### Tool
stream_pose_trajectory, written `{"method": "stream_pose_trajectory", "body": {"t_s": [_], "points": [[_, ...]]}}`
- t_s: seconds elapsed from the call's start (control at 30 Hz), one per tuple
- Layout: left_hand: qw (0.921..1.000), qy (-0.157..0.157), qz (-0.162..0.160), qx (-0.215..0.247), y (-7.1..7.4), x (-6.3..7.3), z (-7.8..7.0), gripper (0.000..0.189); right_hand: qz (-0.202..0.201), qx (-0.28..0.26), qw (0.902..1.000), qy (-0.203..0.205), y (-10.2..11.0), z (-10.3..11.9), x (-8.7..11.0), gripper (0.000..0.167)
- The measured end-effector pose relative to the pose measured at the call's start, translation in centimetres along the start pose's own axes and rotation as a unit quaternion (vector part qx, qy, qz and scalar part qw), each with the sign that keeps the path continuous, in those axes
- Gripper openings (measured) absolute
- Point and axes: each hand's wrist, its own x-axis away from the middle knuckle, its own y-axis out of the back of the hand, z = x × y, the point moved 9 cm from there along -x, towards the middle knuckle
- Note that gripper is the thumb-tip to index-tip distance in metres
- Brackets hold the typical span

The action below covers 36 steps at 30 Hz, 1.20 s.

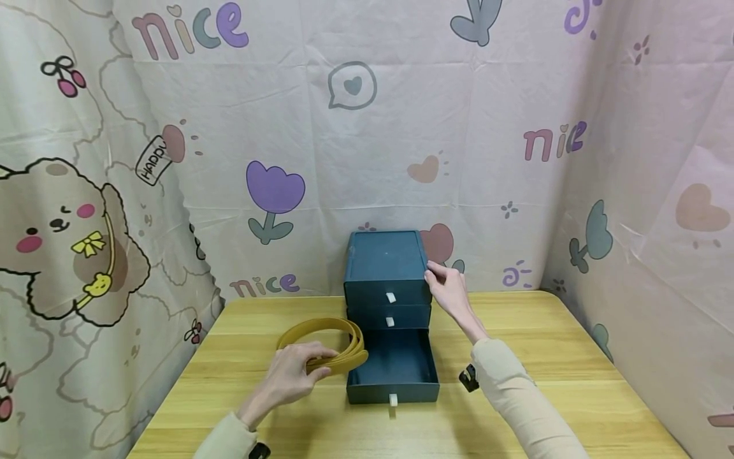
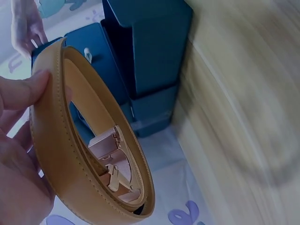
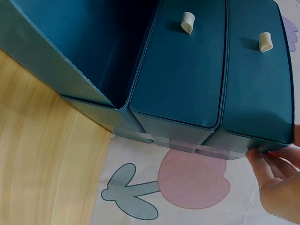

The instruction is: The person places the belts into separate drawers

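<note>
My left hand (image 1: 294, 373) holds a coiled tan leather belt (image 1: 344, 363), thumb on one side of the loops, just left of the open bottom drawer. In the left wrist view, a metal buckle (image 2: 117, 164) shows inside the coil of the belt (image 2: 51, 126). A dark teal box of three stacked drawers (image 1: 387, 255) stands at the back of the table. Its bottom drawer (image 1: 392, 390) is pulled out and bare inside; the upper two are closed. My right hand (image 1: 450, 290) grips the upper right edge of the box, seen also with the hand (image 3: 276, 183) in the right wrist view.
The wooden table (image 1: 516, 395) lies under everything. A patterned cloth (image 1: 367, 146) hangs behind the box and along both sides. White pull tabs (image 1: 391, 298) stick out from the drawer fronts.
</note>
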Motion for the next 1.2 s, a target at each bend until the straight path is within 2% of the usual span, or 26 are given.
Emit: {"method": "stream_pose_trajectory", "body": {"t_s": [0.43, 0.63, 0.9, 1.2], "points": [[0.9986, -0.031, 0.041, 0.013, -2.5, -1.3, -3.1, 0.027, 0.001, -0.002, 1.0000, -0.001, 0.0, -0.1, -0.1, 0.040], [0.9980, -0.035, 0.052, 0.009, -3.7, -2.0, -3.6, 0.026, 0.001, -0.005, 1.0000, -0.001, 0.0, -0.1, 0.0, 0.041], [0.9954, -0.040, 0.075, 0.046, -5.2, -2.7, -4.6, 0.024, -0.001, -0.006, 1.0000, 0.001, 0.0, -0.1, -0.1, 0.040], [0.9927, -0.053, 0.097, 0.049, -6.8, -3.9, -5.7, 0.023, 0.001, -0.003, 1.0000, -0.003, -0.1, -0.2, -0.1, 0.040]]}}
